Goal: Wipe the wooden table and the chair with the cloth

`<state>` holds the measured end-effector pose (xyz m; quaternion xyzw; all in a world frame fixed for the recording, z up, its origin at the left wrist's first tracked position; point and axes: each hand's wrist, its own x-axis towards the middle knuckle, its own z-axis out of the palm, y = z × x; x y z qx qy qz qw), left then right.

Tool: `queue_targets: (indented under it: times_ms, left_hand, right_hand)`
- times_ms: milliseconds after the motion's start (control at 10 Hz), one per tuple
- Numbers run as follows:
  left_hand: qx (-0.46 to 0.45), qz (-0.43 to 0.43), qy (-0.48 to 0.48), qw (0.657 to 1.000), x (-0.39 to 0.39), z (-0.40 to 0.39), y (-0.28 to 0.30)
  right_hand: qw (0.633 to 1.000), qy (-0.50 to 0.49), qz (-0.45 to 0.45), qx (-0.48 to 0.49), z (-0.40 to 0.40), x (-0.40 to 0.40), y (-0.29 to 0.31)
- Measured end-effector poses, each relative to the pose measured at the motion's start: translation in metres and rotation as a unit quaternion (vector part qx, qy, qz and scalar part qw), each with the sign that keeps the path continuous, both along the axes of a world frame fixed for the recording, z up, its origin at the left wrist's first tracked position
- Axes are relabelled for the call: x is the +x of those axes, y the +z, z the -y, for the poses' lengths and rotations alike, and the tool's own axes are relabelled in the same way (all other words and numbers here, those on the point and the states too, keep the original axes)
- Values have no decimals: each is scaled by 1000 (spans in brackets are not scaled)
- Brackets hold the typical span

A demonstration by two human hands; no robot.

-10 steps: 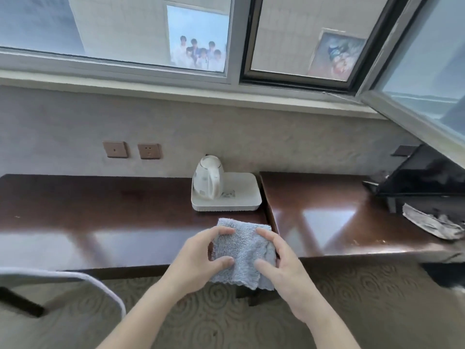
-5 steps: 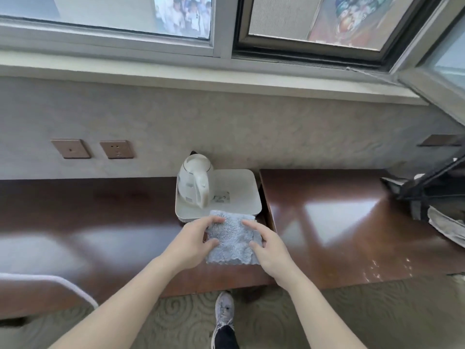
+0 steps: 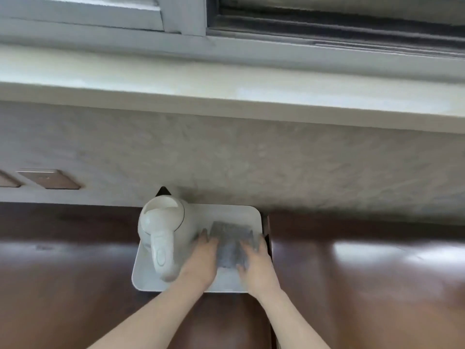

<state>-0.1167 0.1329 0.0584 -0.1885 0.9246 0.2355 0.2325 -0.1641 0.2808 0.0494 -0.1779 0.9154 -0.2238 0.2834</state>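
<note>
- Dark, glossy wooden table [image 3: 352, 285] runs along a pale textured wall [image 3: 251, 159], with a window sill [image 3: 226, 81] and grey window frame [image 3: 186, 18] above it.
- Two brown wall plates [image 3: 50, 178] sit on the wall at far left, the outer one cut off by the picture's edge.
- A white tray [image 3: 148, 275] sits on the table against the wall, just beside a seam where two table sections meet.
- White kettle [image 3: 163, 238] stands on the tray's left half, handle pointing toward the camera.
- Grey cloth [image 3: 230, 244] lies flat on the tray's right half, right beside the kettle.
- Both bare forearms come up from the bottom of the picture and converge on the tray.
- Left hand [image 3: 201, 260] lies palm down on the cloth's left edge, fingers stretched forward and a little spread, close alongside the kettle's body.
- Right hand [image 3: 256, 265] lies palm down on the cloth's right edge, fingers extended forward toward the tray's right rim.
- Neither hand clutches the cloth: fingers look straight and pressed flat on it, though motion blur softens the fingertips.
- The cloth's middle shows between the two hands; its far edge sits short of the tray's back rim.
- Window light glares off the table surface at right and left.
</note>
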Motion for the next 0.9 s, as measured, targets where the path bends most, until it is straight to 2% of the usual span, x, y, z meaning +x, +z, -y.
queue_targets:
  times_ms: [100, 200, 300, 600, 700, 900]
  left_hand:
    - [-74, 23, -86, 993, -25, 0, -28]
    - [-99, 60, -150, 982, -39, 4, -47]
    - [-121, 119, -198, 965, -47, 9, -60]
    - [-219, 213, -243, 921, -78, 5, -79]
    - [-225, 205, -236, 923, -77, 6, -78]
    - [-203, 112, -221, 947, -51, 8, -45]
  right_hand:
    - [995, 89, -21, 31, 13, -26, -26]
    - [976, 194, -21, 101, 24, -41, -49]
    - [966, 210, -11, 153, 27, -49, -60]
    - [936, 252, -30, 242, 40, -68, -52]
    - [935, 253, -25, 248, 40, -67, -50]
    - [957, 235, -8, 171, 33, -60, -21]
